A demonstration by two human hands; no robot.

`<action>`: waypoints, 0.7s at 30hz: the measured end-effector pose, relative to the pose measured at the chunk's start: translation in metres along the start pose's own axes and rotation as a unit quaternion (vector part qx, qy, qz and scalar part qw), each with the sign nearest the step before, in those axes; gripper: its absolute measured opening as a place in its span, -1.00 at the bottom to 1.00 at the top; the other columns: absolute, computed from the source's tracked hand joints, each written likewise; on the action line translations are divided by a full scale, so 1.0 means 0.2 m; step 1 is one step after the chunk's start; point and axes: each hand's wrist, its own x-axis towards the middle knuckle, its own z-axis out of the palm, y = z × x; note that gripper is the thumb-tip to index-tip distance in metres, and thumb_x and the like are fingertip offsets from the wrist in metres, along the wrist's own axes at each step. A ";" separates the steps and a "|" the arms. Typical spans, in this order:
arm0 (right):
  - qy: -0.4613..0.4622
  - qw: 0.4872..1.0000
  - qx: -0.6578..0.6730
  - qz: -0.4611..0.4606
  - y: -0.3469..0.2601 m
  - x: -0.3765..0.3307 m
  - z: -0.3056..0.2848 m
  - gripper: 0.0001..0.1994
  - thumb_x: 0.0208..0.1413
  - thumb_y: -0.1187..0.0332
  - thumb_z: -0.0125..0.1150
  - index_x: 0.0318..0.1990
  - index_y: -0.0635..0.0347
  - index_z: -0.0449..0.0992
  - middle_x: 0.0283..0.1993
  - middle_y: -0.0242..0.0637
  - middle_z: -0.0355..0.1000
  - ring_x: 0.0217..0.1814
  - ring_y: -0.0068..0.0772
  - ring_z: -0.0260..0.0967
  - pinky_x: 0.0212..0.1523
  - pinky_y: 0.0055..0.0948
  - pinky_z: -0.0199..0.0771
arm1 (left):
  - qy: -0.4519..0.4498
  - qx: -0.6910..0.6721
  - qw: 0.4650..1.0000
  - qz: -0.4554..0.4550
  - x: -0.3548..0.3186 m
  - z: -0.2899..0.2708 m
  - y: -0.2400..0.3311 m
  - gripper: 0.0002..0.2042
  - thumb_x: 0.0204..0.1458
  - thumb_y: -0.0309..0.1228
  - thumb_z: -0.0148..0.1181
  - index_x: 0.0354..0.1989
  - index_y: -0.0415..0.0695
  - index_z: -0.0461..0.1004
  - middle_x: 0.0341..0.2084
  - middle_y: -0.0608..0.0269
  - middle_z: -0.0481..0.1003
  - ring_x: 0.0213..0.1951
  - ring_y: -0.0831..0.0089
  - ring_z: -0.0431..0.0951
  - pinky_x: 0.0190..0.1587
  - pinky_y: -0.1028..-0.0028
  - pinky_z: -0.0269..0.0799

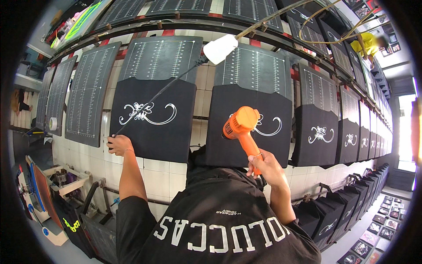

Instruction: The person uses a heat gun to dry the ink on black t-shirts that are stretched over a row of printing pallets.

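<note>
Right hand (269, 168), one: fingers wrapped closed about the handle of a heat gun (246, 121), orange, pistol-shaped, dark end facing left. Gun position: held over a black garment (228, 154) stretched on the board before the person, hiding part of its white scroll print (274, 127); contact with the cloth, cannot be told. Left hand (121, 146), one: fingers closed on a black cord (167, 88), at the left edge of a neighbouring black garment (176, 141). Step in hand, as judged: heating of the print under the gun, with the cord managed to one side; the next move appears to call for a firm handle grip, a steady angle over the white lines and the cord kept off the cloth. White connector (220, 49), one: hanging at the cord's upper end, above the boards. Grey board (90, 94), one: ruled with pale measuring marks, left of the garments. Further black garment (316, 125), one: printed likewise, at the head of a row receding rightward. Person in yellow (368, 43), one: at far right, by the distant boards.
</note>
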 end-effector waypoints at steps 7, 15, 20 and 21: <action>0.010 1.000 0.000 -0.028 -0.03 0.06 0.03 -0.70 0.21 0.26 0.12 -0.12 0.37 0.39 -0.50 -0.40 0.38 -0.50 -0.57 0.43 -0.53 -0.60 0.37 | 0.008 0.000 1.000 0.004 0.00 0.02 -0.01 -0.60 0.27 -0.18 -0.23 0.21 -0.06 0.20 0.19 0.00 0.22 0.17 -0.14 0.21 0.02 -0.02 0.39; 0.009 1.000 0.009 -0.017 -0.03 0.04 0.03 -0.71 0.21 0.26 0.12 -0.13 0.36 0.39 -0.50 -0.39 0.39 -0.50 -0.57 0.43 -0.53 -0.59 0.38 | -0.012 -0.022 1.000 -0.006 0.02 0.01 -0.01 -0.57 0.29 -0.11 -0.23 0.24 -0.02 0.21 0.24 0.06 0.19 0.20 -0.13 0.19 0.09 -0.03 0.31; 0.036 0.999 0.011 -0.009 -0.05 0.01 0.11 -0.74 0.22 0.28 0.08 -0.14 0.34 0.39 -0.49 -0.37 0.39 -0.50 -0.55 0.44 -0.53 -0.59 0.39 | -0.060 -0.065 0.995 0.041 0.18 0.02 -0.13 -0.60 0.30 -0.11 -0.22 0.20 0.00 0.28 0.20 0.05 0.29 0.22 -0.11 0.21 0.12 -0.01 0.25; 0.033 0.999 0.016 -0.010 -0.05 0.02 0.15 -0.73 0.23 0.27 0.07 -0.13 0.34 0.39 -0.49 -0.37 0.40 -0.50 -0.55 0.44 -0.54 -0.59 0.39 | -0.085 -0.069 0.993 0.055 0.23 -0.02 -0.14 -0.62 0.30 -0.14 -0.22 0.11 -0.09 0.34 0.04 -0.04 0.43 0.10 -0.09 0.37 0.06 0.05 0.31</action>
